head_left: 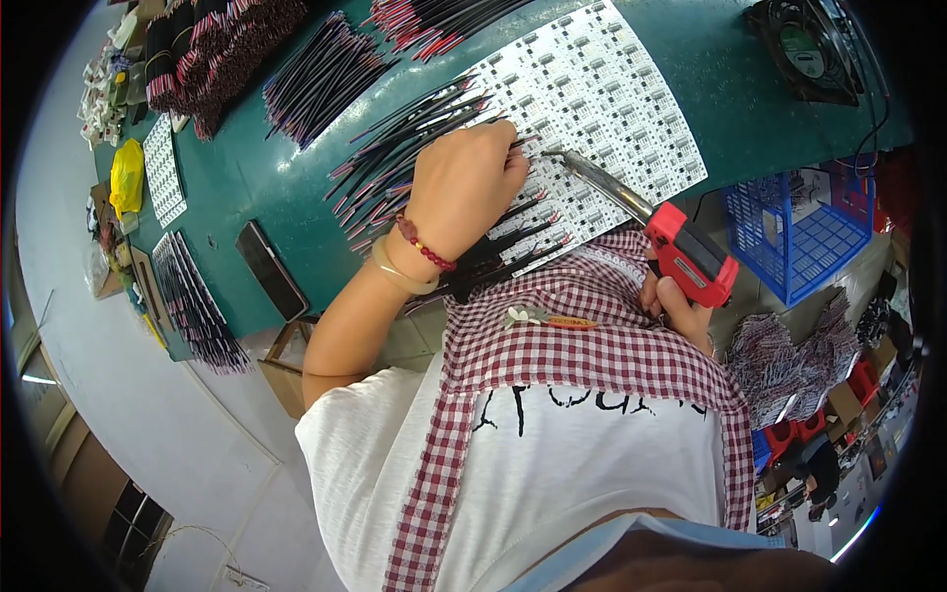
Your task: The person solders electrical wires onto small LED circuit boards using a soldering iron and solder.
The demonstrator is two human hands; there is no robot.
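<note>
while the left hand point(462, 176) curls over the board point(631, 99), its fingers appear to pinch a thin wire point(525, 141), whose end juts just past them; the exact contact is hidden by the knuckles. the right hand point(683, 314) is wrapped round the handle of the red iron point(696, 257), though some of its fingers are out of sight. from that grip the metal shaft reaches toward the left fingers, its tip near the wire's end; whether the two touch, i cannot tell. more wires point(380, 163) fan out behind and beside the left hand, partly on the board. the wire looks light and bendy, so a hold close to its end should steady it best. the iron is probably stiff and heaviest at the handle; the plastic is the place to grasp, since the metal may be hot. the board seems thin, stiff and smooth, safest taken by its edges.
</note>
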